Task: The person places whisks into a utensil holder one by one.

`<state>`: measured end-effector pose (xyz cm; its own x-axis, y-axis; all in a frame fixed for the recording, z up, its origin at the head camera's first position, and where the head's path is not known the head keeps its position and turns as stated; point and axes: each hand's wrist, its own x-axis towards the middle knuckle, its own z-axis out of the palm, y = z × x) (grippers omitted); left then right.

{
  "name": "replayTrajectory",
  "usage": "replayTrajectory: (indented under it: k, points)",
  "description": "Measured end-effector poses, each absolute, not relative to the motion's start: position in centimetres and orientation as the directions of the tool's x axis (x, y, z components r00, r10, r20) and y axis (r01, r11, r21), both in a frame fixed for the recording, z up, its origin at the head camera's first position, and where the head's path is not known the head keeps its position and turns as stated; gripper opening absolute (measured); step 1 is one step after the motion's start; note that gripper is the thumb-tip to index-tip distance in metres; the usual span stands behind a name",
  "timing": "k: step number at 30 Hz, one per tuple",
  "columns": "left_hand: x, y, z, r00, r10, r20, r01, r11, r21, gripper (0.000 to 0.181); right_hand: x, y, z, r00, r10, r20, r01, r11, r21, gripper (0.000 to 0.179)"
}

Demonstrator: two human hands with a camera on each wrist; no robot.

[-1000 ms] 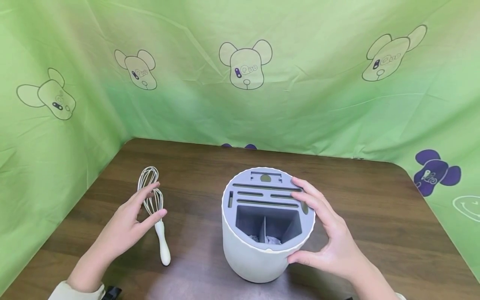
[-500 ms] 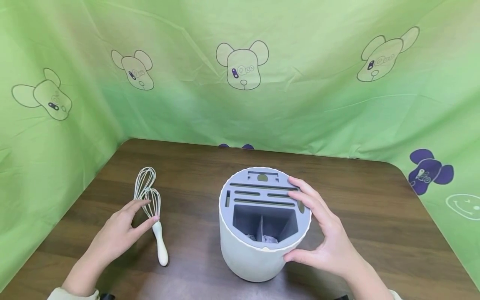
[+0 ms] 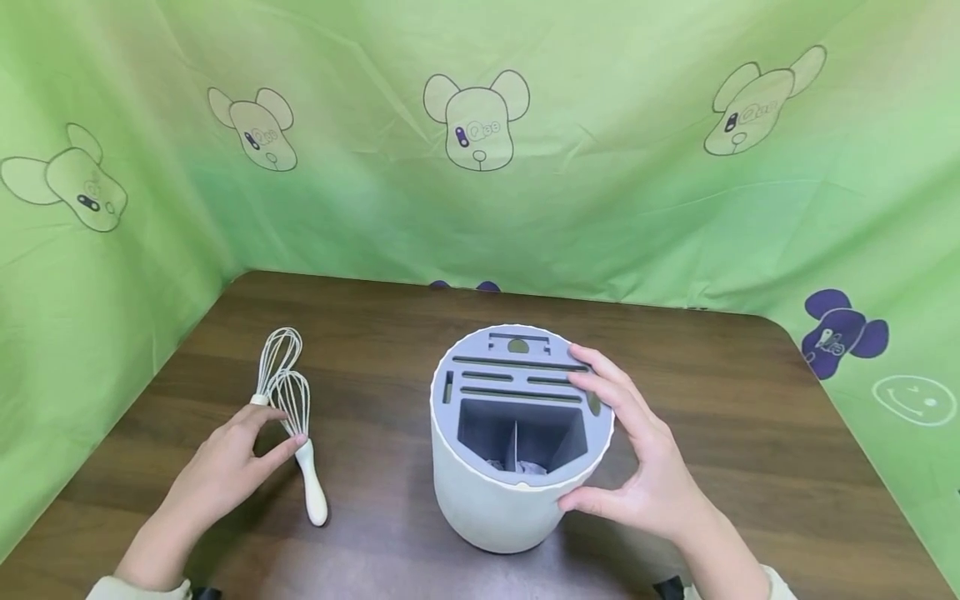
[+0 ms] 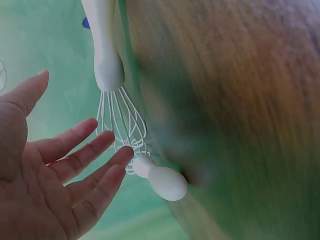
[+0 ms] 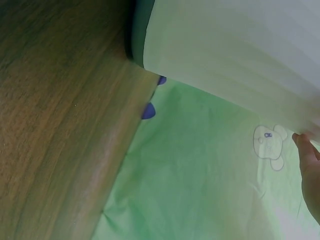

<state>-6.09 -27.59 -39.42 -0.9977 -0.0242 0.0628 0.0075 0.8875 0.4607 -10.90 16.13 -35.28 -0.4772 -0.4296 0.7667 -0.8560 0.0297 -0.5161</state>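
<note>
Two white whisks lie crossed at the left of the table. The nearer whisk (image 3: 313,492) points its handle toward me; in the left wrist view this handle (image 4: 109,67) hangs closest to the camera. The farther whisk (image 3: 279,358) has its handle mostly behind my left hand (image 3: 225,467), though its rounded handle end (image 4: 169,184) shows in the left wrist view. That hand's fingers are spread beside the wires, holding neither whisk. With thumb and fingers about its rim, my right hand (image 3: 637,454) grips a round white knife holder (image 3: 487,508) with a grey slotted top.
A dark wooden table (image 3: 750,433) carries everything. Green cloth (image 3: 360,192) printed with bear heads hangs behind it and at both sides. Inside the knife holder's large opening is a divider (image 3: 514,446), with something pale at the bottom.
My left hand has drawn back and down from above the whisk wires to beside them. The right hand stays on the knife holder. The head view has shifted slightly.
</note>
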Motion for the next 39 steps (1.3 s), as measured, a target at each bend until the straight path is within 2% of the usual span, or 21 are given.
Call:
replayTrajectory:
  k: [7,16,21,26,32,39]
  points:
    - [-6.2,-27.5,-40.2,-0.998,-0.025,0.050,0.000,0.896,0.445,0.040,-10.6,16.2,-35.2,-0.488,-0.427,0.761,-0.849,0.029,-0.528,0.098]
    - [-6.6,-27.5,-40.6,-0.999,-0.015,-0.044,-0.031,0.921,0.388,0.046,-10.8,15.9,-35.1,-0.466,-0.415,0.781,-0.858,-0.001,-0.513,0.095]
    - [-7.1,-27.0,-40.3,-0.997,-0.032,-0.074,-0.058,0.920,0.387,0.033,-11.1,15.9,-35.1,-0.452,-0.416,0.789,-0.867,-0.003,-0.498,0.095]
    - [-7.2,-26.7,-40.3,-0.984,-0.090,-0.151,-0.144,0.907,0.397,0.028,-11.3,16.0,-35.3,-0.443,-0.428,0.787,-0.864,-0.028,-0.502,0.096]
    - [-7.8,-26.6,-40.5,-0.988,-0.077,-0.135,-0.125,0.910,0.395,0.023,-11.5,16.0,-35.4,-0.430,-0.423,0.797,-0.873,-0.029,-0.487,0.097]
    - [-8.0,-26.9,-40.4,-0.993,-0.057,-0.106,-0.100,0.886,0.453,0.016,-11.2,16.0,-35.3,-0.434,-0.430,0.791,-0.868,-0.036,-0.496,0.095]
